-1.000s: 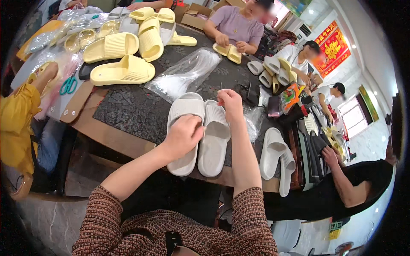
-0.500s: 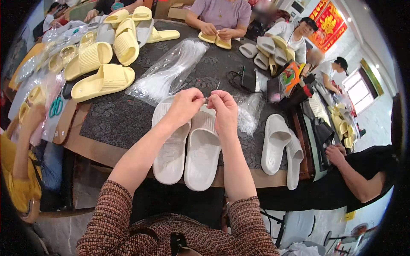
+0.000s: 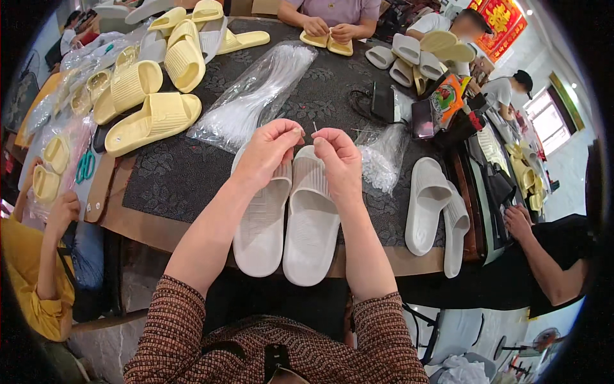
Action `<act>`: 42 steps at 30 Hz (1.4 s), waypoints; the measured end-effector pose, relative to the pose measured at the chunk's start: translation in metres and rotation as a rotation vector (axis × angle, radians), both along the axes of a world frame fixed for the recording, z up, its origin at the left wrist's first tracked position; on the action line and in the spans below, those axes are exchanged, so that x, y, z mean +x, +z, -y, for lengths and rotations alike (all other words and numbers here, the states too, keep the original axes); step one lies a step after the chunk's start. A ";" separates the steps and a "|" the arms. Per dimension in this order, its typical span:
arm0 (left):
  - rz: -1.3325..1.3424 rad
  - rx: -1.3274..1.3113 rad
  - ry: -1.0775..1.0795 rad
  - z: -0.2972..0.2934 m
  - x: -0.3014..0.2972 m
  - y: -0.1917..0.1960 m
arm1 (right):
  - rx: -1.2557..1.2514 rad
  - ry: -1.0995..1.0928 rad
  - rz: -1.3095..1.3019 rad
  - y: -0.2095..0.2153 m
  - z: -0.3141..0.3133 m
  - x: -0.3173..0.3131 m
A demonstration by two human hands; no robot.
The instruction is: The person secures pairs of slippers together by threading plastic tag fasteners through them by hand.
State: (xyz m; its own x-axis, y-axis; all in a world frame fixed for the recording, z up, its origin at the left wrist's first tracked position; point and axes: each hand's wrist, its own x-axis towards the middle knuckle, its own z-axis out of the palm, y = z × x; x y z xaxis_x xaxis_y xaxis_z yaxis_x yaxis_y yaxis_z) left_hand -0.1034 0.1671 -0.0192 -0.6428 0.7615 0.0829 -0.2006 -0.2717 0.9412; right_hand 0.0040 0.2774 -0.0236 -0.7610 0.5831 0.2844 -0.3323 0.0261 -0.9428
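Observation:
A pair of light grey slide slippers stands side by side before me, a left slipper [image 3: 258, 240] and a right slipper [image 3: 312, 246], toes pointing away. Above their straps my hands are raised close together but apart. My left hand [image 3: 268, 152] is pinched at thumb and forefinger; whatever is between the tips is too small to make out. Between the fingertips of my right hand [image 3: 339, 159], a thin needle-like piece [image 3: 314, 126] sticks upward. Just beyond lies a clear bag of long white plastic strands [image 3: 246, 105]. Beside my right hand is a smaller clear bag of white pieces [image 3: 382, 168].
Another grey pair [image 3: 426, 205] rests at the right edge of the dark patterned tablecloth [image 3: 166, 185]. Yellow slippers [image 3: 153, 121] pile up at the left, near green scissors [image 3: 85, 166]. Co-workers sit around the table; one across handles yellow slippers [image 3: 327, 42].
My hands have moved slightly apart, and the needle-like piece now shows upright at my right fingertips. The view has shifted a little. At the far right, a co-worker lifts yellow slippers.

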 end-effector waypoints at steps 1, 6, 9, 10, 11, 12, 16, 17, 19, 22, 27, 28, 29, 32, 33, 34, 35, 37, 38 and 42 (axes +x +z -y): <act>0.018 0.002 -0.009 0.000 -0.001 -0.001 | 0.018 0.008 -0.006 -0.002 -0.001 0.000; 0.036 0.032 -0.031 0.003 -0.002 -0.002 | 0.084 -0.018 0.062 -0.005 0.000 -0.002; 0.032 0.025 -0.051 0.003 -0.003 -0.001 | 0.129 -0.033 0.084 -0.006 0.000 -0.003; 0.032 0.018 -0.058 0.003 -0.003 -0.001 | 0.139 -0.039 0.084 -0.007 0.000 -0.003; 0.032 0.017 -0.058 0.004 -0.003 0.000 | 0.137 -0.039 0.084 -0.006 0.000 -0.003; 0.032 0.009 -0.059 0.004 -0.003 0.001 | 0.140 -0.038 0.084 -0.005 0.001 -0.003; 0.026 -0.025 -0.068 0.005 -0.002 0.004 | 0.135 -0.039 0.128 -0.004 0.002 -0.001; 0.026 -0.025 -0.069 0.005 -0.002 0.004 | 0.134 -0.040 0.128 -0.004 0.002 -0.002; 0.012 -0.007 -0.073 0.004 -0.003 0.001 | 0.166 -0.047 0.126 -0.005 0.002 -0.002; 0.005 -0.012 -0.066 0.004 -0.002 0.002 | 0.143 -0.029 0.116 -0.005 0.002 -0.003; -0.019 -0.015 -0.059 0.003 -0.002 -0.001 | 0.140 -0.043 0.131 -0.003 0.004 -0.002; -0.026 -0.014 -0.055 0.002 -0.002 -0.002 | 0.147 -0.051 0.130 -0.004 0.004 -0.002; -0.026 -0.017 -0.053 0.003 -0.002 -0.003 | 0.145 -0.049 0.129 -0.005 0.004 -0.003; -0.076 -0.012 -0.031 -0.001 0.000 -0.004 | 0.108 -0.049 0.113 -0.005 0.001 -0.003; -0.080 -0.014 -0.034 0.000 -0.001 -0.003 | 0.099 -0.047 0.110 -0.005 0.001 -0.003; -0.084 -0.016 -0.038 0.001 -0.001 -0.003 | 0.090 -0.045 0.107 -0.005 0.002 -0.004; -0.084 -0.017 -0.039 0.001 -0.001 -0.003 | 0.089 -0.045 0.107 -0.006 0.002 -0.004; -0.063 0.013 -0.027 0.002 -0.001 -0.004 | 0.122 -0.044 0.091 -0.007 0.003 -0.005; -0.063 0.012 -0.027 0.002 -0.002 -0.004 | 0.121 -0.044 0.091 -0.006 0.003 -0.004; -0.054 0.006 -0.055 0.003 -0.003 -0.005 | 0.117 -0.044 0.086 -0.007 0.004 -0.004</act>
State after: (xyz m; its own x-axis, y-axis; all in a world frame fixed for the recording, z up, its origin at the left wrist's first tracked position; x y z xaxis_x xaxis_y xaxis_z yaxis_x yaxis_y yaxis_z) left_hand -0.1064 0.1644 -0.0243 -0.5946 0.7949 0.1209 -0.1640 -0.2671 0.9496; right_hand -0.0003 0.2736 -0.0305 -0.7602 0.5828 0.2870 -0.2464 0.1501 -0.9575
